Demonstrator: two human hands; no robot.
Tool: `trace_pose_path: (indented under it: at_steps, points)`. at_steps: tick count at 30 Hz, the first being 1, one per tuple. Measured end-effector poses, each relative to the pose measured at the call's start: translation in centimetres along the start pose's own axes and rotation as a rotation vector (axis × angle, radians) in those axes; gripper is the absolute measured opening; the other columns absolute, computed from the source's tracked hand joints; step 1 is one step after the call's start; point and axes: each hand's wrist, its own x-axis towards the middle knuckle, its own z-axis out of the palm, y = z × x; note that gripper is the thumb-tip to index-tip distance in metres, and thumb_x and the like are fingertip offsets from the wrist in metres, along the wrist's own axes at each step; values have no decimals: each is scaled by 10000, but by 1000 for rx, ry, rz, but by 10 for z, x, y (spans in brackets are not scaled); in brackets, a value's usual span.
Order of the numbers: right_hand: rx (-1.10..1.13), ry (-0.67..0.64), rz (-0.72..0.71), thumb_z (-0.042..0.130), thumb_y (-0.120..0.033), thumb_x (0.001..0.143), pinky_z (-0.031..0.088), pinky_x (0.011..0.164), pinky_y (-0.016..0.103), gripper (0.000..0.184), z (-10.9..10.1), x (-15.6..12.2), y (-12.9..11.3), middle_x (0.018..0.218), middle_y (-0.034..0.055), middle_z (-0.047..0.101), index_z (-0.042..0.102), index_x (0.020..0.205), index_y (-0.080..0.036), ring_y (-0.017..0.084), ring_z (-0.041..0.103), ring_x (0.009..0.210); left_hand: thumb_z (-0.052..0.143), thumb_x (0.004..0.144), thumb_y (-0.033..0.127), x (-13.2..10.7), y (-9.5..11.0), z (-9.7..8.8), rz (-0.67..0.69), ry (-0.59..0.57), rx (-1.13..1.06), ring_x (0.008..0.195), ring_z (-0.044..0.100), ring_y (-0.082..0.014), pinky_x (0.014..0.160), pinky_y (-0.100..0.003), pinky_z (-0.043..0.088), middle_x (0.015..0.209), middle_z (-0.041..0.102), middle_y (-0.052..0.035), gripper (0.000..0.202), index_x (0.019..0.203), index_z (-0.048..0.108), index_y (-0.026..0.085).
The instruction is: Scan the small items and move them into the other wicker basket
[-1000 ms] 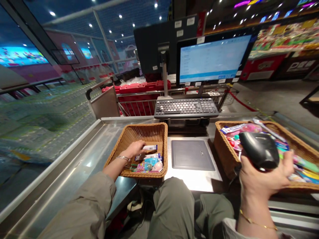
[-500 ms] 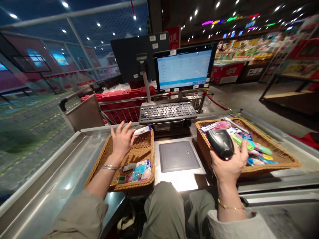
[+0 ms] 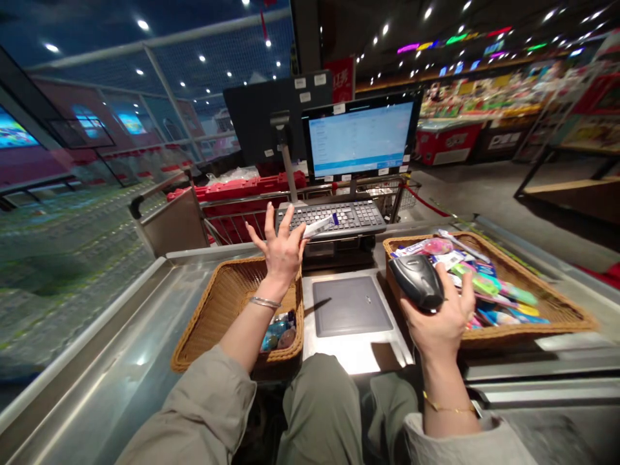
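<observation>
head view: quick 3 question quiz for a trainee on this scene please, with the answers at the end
1. True or false: the left hand holds a white packet.
2. What does the right hand hold? a) the keyboard b) a black scanner c) a pen
3. Fill the gap: between the left basket and the right basket lies a flat ____ panel.

Key: 1 true; 2 b; 3 grey

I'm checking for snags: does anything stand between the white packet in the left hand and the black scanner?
Nothing visible does. The left hand pinches the white packet by the keyboard; the right hand holds the black scanner near the right basket. The grey plate lies lower down.
</observation>
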Motion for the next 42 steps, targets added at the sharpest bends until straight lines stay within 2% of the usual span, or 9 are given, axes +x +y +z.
trace_pose_path:
  at_steps: [6,10,15,19,23,26,35,42]
  points:
    - [-12,-71,-130,726,-534,789,212,1190,726,802,-2,1,-12,1479,216,514,512,1469,-167,444,284,1522,685,939,303,6,21,6,9,34,-30,1603,115,-343,1198,-702,-206,1598,485,-21,234,1167,732,335]
    - [-6,-86,-165,730,-531,784,236,1197,703,806,-2,0,-17,1534,218,449,500,1473,-181,436,278,1528,672,949,308,5,34,11,17,36,-68,1601,120,-336,1204,-692,-209,1594,486,-23,226,1165,734,337]
    - [-18,-94,-169,744,-490,742,212,1198,713,850,-1,-2,-17,1563,208,418,481,1495,-195,441,289,1527,638,973,342,4,44,15,15,19,-66,1599,139,-331,1201,-691,-220,1593,484,-6,230,1185,726,361]
    - [-18,-109,-177,748,-466,732,213,1191,725,826,-1,-2,-17,1565,202,410,500,1476,-209,448,299,1520,631,972,347,4,47,17,12,3,-78,1602,138,-322,1220,-671,-202,1601,471,-1,252,1208,719,366]
    - [-29,-122,-213,758,-464,738,211,1194,721,816,-3,-1,-16,1557,206,408,510,1471,-206,449,314,1510,596,987,345,5,50,19,31,31,-90,1604,137,-320,1210,-649,-240,1585,496,-15,262,1219,719,347]
    - [-27,-140,-239,748,-474,759,185,1208,713,809,-3,-1,-15,1537,198,450,505,1482,-206,433,303,1520,576,998,353,5,52,20,32,30,-85,1607,130,-307,1215,-626,-250,1586,500,-7,265,1221,719,348]
    - [-6,-148,-239,716,-483,770,130,1233,692,723,-3,-1,-15,1398,146,620,565,1420,-205,393,312,1524,588,992,369,4,56,27,54,59,-88,1609,113,-300,1222,-628,-237,1586,498,0,245,1198,720,351]
    - [14,-132,-250,712,-464,794,169,1231,682,724,-5,0,-18,1417,147,607,542,1448,-203,393,325,1519,610,985,361,3,58,27,49,58,-115,1604,145,-314,1221,-646,-227,1569,522,-18,255,1209,727,330]
